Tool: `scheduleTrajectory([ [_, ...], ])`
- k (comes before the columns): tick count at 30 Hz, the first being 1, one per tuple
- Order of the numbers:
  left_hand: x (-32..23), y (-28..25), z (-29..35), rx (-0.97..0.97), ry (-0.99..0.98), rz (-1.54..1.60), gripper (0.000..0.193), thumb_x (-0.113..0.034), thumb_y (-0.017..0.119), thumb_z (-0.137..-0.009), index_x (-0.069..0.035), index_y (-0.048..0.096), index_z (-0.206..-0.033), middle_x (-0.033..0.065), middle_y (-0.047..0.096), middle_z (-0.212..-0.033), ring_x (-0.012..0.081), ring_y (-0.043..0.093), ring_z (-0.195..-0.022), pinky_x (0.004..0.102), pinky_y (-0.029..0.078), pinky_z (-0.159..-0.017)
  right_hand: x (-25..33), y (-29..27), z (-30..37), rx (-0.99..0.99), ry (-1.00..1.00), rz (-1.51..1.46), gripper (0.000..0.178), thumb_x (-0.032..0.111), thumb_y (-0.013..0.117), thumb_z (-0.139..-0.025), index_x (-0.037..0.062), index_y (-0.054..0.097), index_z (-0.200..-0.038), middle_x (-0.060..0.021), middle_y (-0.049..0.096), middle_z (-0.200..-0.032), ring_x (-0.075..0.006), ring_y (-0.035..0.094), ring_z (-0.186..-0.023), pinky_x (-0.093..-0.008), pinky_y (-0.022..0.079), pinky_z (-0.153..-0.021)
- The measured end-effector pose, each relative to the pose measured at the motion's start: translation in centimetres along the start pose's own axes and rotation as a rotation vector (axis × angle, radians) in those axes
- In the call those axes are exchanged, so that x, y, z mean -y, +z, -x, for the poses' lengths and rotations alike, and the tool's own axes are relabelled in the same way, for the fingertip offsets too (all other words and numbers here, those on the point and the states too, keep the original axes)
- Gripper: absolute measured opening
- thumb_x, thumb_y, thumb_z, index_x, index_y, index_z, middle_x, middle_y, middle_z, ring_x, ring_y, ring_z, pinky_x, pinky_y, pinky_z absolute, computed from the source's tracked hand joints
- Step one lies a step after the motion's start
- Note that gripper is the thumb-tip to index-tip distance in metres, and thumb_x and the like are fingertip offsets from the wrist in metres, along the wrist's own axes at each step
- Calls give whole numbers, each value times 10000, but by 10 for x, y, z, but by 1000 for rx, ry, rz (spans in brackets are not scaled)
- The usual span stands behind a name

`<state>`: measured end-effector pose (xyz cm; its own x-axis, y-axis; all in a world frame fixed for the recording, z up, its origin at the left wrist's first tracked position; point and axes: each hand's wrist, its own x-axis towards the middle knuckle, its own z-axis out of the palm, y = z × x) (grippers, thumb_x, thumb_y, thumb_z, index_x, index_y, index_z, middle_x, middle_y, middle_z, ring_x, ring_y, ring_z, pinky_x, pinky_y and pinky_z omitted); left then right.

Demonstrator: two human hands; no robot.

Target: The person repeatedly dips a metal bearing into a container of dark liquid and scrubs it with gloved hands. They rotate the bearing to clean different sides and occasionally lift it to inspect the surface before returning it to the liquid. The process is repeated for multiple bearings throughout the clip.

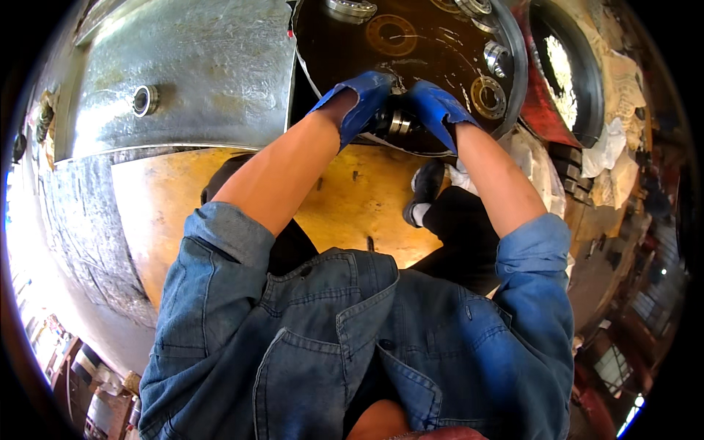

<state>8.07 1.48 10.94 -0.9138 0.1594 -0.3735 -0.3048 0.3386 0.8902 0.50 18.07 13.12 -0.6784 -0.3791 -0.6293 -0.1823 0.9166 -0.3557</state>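
1 ring (145, 100) lies on a metal table (209, 73) beside a drum (518, 73), where left hand (372, 89) and right hand (434, 103) reach — grips impossible to tell.

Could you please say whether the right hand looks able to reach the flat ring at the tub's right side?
Probably yes: the right hand is near the flat ring, with nothing visible between them, though whether it holds anything is unclear.
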Motion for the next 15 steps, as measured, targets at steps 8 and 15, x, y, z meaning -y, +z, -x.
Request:
scheduleTrajectory([
  [8, 72, 9, -35, 24, 42, 234, 330, -208, 430, -1057, -7, 624, -1233, 143, 674, -1131, 226, 640, -994, 345, 493, -887, -23, 43, -14, 49, 70, -176, 432, 429, 742, -857, 5, 758, -934, -123, 692, -705, -189, 642, -630, -342, 500, -628],
  [15, 31, -10, -27, 40, 57, 262, 330, -222, 394, -1103, -59, 559, -1337, 71, 653, -1229, 175, 631, -1048, 301, 505, -924, 1, 68, -20, -206, 92, 124, 321, 276, 645, -865, 61, 744, -1082, -204, 745, -1035, -367, 723, -998, -434, 556, -846],
])
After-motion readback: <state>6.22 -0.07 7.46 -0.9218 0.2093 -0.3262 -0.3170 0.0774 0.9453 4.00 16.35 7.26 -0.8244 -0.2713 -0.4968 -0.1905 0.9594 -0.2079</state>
